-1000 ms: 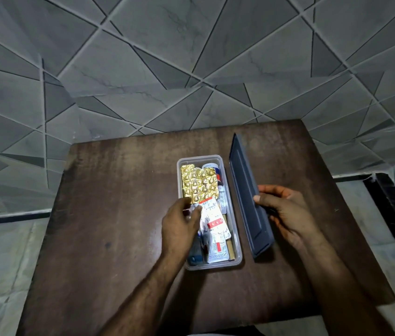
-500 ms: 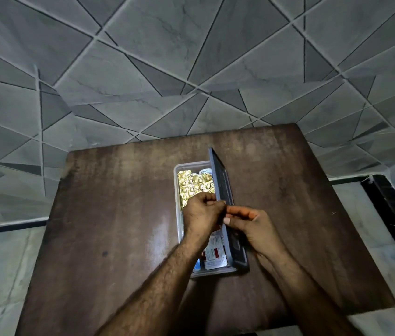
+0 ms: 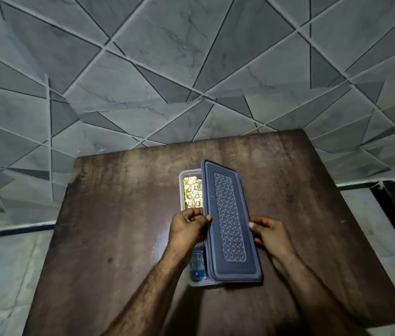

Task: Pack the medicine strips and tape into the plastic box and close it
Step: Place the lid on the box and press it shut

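Swung down from its upright edge, the lid lay tilted over the plastic box on the table, gold medicine strips packed inside but closing unfinished, left hand and right hand each pinching a long edge.

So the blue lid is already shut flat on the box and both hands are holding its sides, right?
Not quite. The head view shows the blue lid is not shut yet: it sits shifted to the right over the box, leaving the gold strip uncovered on the left. The rest is right: the left hand and right hand hold its sides.
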Tool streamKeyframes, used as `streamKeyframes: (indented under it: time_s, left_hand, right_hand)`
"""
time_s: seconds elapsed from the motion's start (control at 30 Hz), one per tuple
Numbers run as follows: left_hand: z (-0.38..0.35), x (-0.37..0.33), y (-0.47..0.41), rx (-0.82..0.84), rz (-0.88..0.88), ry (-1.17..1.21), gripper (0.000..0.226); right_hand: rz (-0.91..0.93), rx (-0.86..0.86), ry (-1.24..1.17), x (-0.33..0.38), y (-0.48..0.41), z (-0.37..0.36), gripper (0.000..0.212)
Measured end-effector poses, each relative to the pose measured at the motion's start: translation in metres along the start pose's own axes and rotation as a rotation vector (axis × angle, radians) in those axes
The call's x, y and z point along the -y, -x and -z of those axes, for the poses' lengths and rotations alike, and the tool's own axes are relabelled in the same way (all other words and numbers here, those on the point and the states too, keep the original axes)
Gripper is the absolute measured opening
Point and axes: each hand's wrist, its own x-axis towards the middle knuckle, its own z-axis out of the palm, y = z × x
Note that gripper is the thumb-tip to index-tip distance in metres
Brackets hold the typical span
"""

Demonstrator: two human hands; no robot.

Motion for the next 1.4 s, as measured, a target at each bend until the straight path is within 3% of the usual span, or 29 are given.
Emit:
streamKeyframes:
  time_s: [0.13, 0.3, 0.67, 1.03, 1.4]
  left_hand:
    - [0.016, 0.002, -0.002, 0.038, 0.023, 0.104, 0.012]
    - [0.029, 0.006, -0.003, -0.036, 0.018, 0.176, 0.013]
    - [0.056, 0.031, -0.012, -0.218, 0.033, -0.095, 0.014]
    - [0.055, 0.036, -0.016, -0.236, 0.039, -0.13, 0.014]
    - [0.055, 0.037, -0.019, -0.217, 0.016, -0.176, 0.018]
  right_hand:
    - [-0.018, -0.025, -0.133, 0.007, -0.002, -0.003, 0.006]
    - [0.02, -0.012, -0.147, 0.013, -0.005, -0.015, 0.015]
    - [0.07, 0.041, -0.035, 0.011, -0.007, -0.035, 0.025]
    - [0.114, -0.022, 0.073, 0.007, -0.011, -0.036, 0.025]
    - [0.091, -0.005, 0.024, -0.001, -0.011, -0.034, 0.023]
